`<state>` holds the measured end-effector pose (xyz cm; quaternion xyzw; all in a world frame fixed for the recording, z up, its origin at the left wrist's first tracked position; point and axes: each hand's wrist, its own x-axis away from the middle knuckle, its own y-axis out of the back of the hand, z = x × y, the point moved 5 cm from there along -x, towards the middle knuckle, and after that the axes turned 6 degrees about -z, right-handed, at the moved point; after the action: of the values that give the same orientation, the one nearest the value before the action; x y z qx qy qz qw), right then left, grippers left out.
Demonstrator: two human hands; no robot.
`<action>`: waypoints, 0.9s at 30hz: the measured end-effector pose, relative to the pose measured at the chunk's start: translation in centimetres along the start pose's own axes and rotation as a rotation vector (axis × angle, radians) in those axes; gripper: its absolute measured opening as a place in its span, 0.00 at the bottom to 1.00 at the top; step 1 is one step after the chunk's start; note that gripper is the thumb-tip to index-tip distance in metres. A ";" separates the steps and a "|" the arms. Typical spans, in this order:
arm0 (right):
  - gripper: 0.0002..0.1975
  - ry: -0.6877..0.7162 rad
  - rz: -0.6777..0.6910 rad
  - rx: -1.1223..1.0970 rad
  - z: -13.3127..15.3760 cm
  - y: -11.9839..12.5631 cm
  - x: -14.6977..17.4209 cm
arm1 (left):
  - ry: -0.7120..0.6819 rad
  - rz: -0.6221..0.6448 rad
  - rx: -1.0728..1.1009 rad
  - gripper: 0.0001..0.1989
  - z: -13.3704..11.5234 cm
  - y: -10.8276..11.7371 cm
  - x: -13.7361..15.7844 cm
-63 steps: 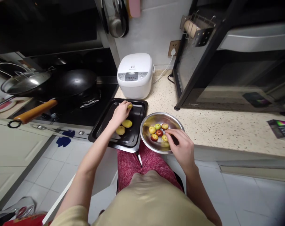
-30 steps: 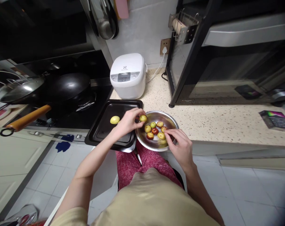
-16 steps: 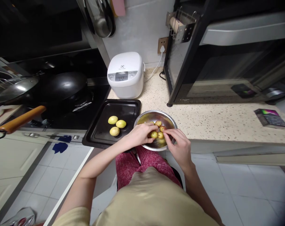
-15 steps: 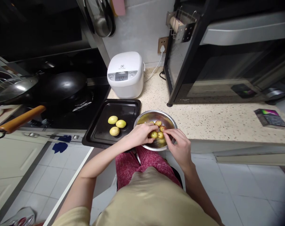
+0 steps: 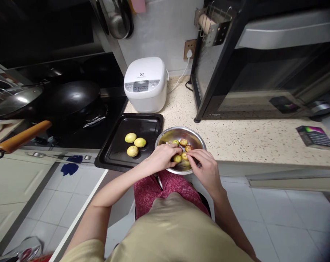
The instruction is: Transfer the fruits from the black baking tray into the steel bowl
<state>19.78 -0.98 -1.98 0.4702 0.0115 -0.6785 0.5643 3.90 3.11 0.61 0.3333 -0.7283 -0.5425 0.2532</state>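
**A:** Item one, your fingers. State?

**B:** My left hand [image 5: 160,159] is curled down into the steel bowl [image 5: 198,137], its fingertips closed around a yellow-green fruit [image 5: 177,158]. My right hand [image 5: 205,170] reaches in from the other side, fingers bent and pinched together at the same small cluster; whether they actually clamp a fruit I cannot tell, my knuckles cover it.

**A:** Item two, the fruit relative to those fingers?

**B:** The yellow-green fruit sits right at my left fingertips, with my right fingertips just beside it. The other fruits in the bowl [image 5: 183,142] lie just beyond, untouched, towards the far rim.

**A:** Why both hands in one bowl?

**B:** My judgement: the fruits are small and roll on the curved steel, so one hand steadies while the other picks.

**A:** Item three, outward?

**B:** Black baking tray [image 5: 120,158], touching the bowl's left rim, holds three yellow fruits [image 5: 133,144] grouped together. White rice cooker [image 5: 145,84] stands behind the tray.
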 end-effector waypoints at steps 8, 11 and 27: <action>0.08 0.002 0.054 0.021 -0.1 -0.1 0.1 | 0.006 -0.039 0.050 0.14 0.4 -0.1 0.4; 0.08 0.004 0.060 0.022 0.0 -0.1 0.1 | 0.041 -0.100 0.090 0.16 0.7 0.7 1.3; 0.05 0.102 -0.059 -0.029 0.7 -0.1 -0.1 | 0.731 -0.384 -0.105 0.19 8.8 4.9 13.2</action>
<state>19.26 -1.23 -1.52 0.4954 0.0640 -0.6697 0.5495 -12.15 -0.47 2.93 0.6202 -0.4865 -0.4624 0.4059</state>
